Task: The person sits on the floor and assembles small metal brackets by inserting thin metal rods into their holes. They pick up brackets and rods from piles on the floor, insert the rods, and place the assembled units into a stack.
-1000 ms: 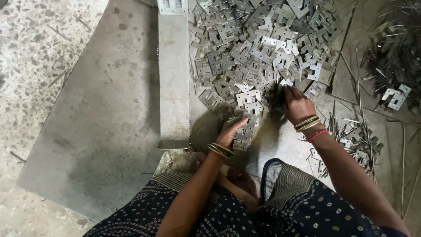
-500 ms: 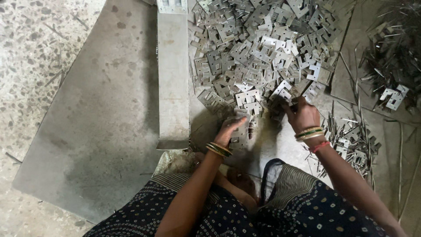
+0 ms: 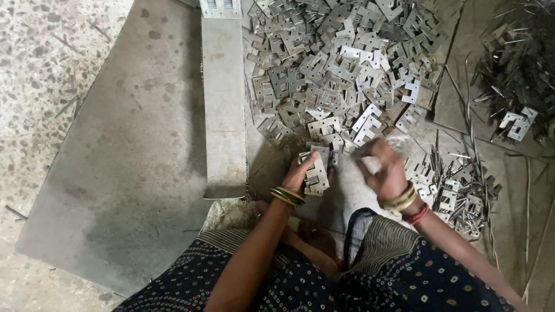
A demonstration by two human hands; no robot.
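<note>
I am watching the left hand (image 3: pixel 302 172) gripping a small stack of flat stamped metal plates (image 3: pixel 316 171) upright, just in front of the lap. The right hand (image 3: pixel 383 171) is blurring beside it, fingers curling around something I cannot make out, so its grasp is unclear. I am judging this as gathering plates into the held stack; adding another calls for aligning its edges with the bundle. Beyond both hands, the big heap of loose plates (image 3: pixel 341 63) is lying, touching a long metal bar (image 3: pixel 223 104).
</note>
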